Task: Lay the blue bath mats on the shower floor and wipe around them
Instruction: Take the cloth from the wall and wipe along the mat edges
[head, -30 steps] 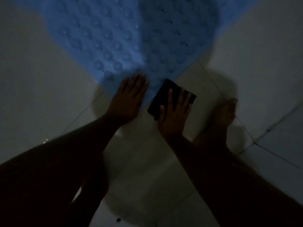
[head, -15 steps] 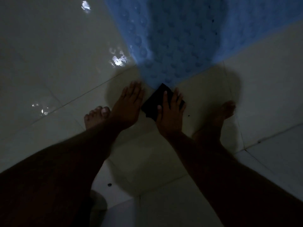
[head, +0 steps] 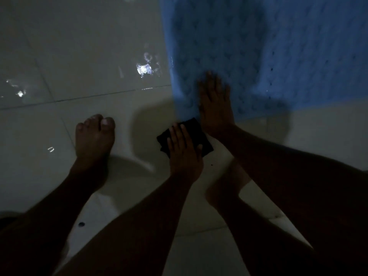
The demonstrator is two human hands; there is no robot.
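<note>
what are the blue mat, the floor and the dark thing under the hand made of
Blue mat: looks like soft rubber or vinyl, matte, with a moulded bumpy pattern and small holes.
Floor: glazed tile, probably ceramic; glossy glare spots and thin grout lines.
Dark cloth under one hand: seemingly folded fabric, dull; too dark to tell more.

bath mat [head: 258, 56]: showing pale blue with a repeating bumped pattern | cloth [head: 191, 128]: appearing black, plain | floor [head: 79, 56]: reading glossy off-white, thin dark grout lines crossing it, white glints shining
</note>
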